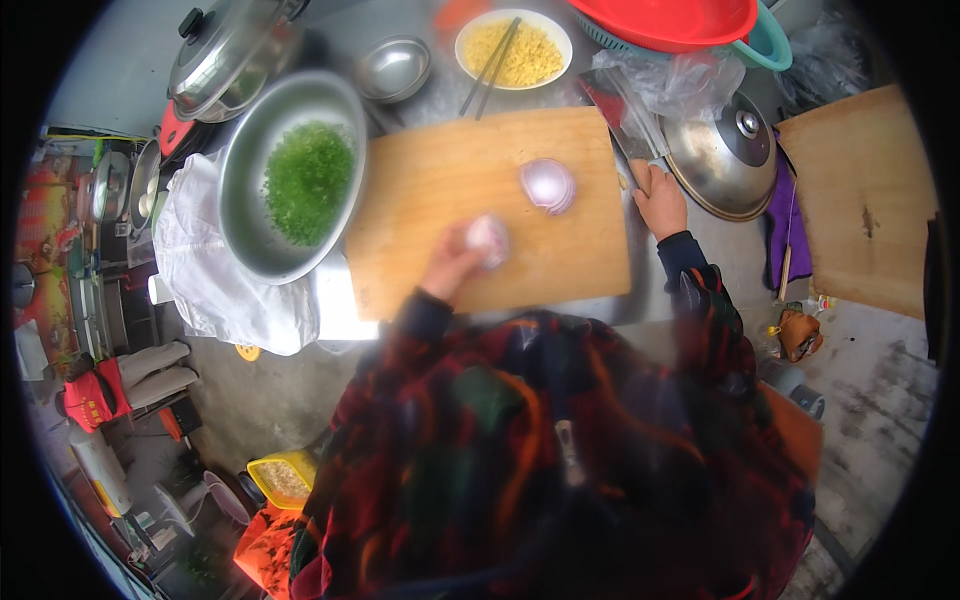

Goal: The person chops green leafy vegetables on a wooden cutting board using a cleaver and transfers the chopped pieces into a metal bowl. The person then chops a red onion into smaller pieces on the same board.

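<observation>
My left hand [448,264] holds a blurred piece of red onion [487,241] over the near part of the wooden cutting board [420,172]. Cut red onion [548,186], with slices showing at its edge, lies on the board's right half. Beyond the board's right edge, my right hand [663,204] grips the wooden handle of a kitchen cleaver [627,112]. Its broad blade points away from me, beside a clear plastic bag.
A metal basin [234,217] of chopped greens stands left of the board. Behind are a small metal bowl [392,69] and a white bowl [463,67] of yellow crumbled food with chopsticks. A domed lid [720,165] sits right. A person [94,394] is at far left.
</observation>
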Demonstrator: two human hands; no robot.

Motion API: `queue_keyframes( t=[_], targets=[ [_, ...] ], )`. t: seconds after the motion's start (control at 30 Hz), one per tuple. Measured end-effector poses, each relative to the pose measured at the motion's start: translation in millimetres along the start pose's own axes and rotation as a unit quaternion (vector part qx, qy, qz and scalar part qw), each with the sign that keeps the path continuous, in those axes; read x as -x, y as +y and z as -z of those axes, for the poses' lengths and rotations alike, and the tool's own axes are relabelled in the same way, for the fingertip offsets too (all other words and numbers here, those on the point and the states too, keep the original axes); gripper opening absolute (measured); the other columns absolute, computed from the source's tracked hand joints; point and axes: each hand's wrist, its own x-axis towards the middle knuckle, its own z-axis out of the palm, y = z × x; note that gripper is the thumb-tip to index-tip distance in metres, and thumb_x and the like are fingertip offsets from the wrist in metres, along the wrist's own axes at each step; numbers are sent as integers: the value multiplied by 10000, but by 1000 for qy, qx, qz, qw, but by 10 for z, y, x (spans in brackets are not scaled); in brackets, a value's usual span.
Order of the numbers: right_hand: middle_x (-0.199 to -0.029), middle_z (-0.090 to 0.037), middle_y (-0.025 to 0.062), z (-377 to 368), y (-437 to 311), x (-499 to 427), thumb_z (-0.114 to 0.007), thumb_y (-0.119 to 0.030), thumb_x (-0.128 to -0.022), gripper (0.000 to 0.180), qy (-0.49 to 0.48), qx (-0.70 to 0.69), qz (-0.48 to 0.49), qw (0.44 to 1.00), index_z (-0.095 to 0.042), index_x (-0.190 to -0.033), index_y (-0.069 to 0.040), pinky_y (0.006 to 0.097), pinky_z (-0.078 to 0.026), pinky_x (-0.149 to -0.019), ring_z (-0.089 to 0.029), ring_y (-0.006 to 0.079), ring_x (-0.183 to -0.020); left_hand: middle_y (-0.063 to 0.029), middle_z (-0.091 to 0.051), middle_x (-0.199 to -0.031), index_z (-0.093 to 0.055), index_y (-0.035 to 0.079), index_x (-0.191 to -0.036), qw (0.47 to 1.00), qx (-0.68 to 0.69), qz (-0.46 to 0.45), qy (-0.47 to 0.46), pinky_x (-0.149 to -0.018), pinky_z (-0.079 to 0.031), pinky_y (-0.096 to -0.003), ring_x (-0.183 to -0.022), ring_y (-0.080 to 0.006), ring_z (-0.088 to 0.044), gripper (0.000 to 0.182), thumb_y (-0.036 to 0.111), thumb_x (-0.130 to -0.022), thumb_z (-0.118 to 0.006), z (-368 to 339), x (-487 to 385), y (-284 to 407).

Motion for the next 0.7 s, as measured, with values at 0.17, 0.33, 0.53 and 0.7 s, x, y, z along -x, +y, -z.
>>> queue_keyframes(
  t=[0.17, 0.33, 0.53, 0.7],
  targets=[
    [-885, -635, 206, 65, -57, -128, -622, -201, -720, 338, -2, -33, -58, 998, -558, -1007, -34, 468, -477, -744, -601, 395, -861, -92, -611, -1064, -411, 91, -1287, 992, -89, -41, 84, -699, -552, -310, -932, -204, -632, 499, 75, -841, -635, 148, -50, -158],
    [-888, -648, 196, 344, -236, 97, -623, -229, -713, 343, 9, -87, -96, 992, -554, -986, -33, 440, -478, -739, -607, 386, -856, -109, -623, -1012, -415, 80, -1295, 979, -138, -79, 130, -619, -535, -275, -844, -180, -639, 491, 92, -854, -631, 189, -104, -259],
    [-795, -642, 144, 543, -438, 597, -682, -128, -764, 352, 141, -312, -12, 939, -506, -1055, -36, 330, -490, -631, -632, 266, -676, -82, -616, -959, -393, 82, -1323, 978, -131, -55, 153, -517, -489, -242, -655, -134, -592, 482, 113, -884, -588, 142, -129, -261],
    [-738, -627, 146, 583, -806, 1054, -714, -175, -752, 516, 37, -364, 1, 931, -450, -1177, -53, 335, -495, -584, -636, 284, -635, -58, -605, -898, -372, 98, -1340, 980, -135, -67, 127, -455, -442, -231, -571, -108, -544, 490, 84, -884, -550, 116, -168, -235]
  ],
)
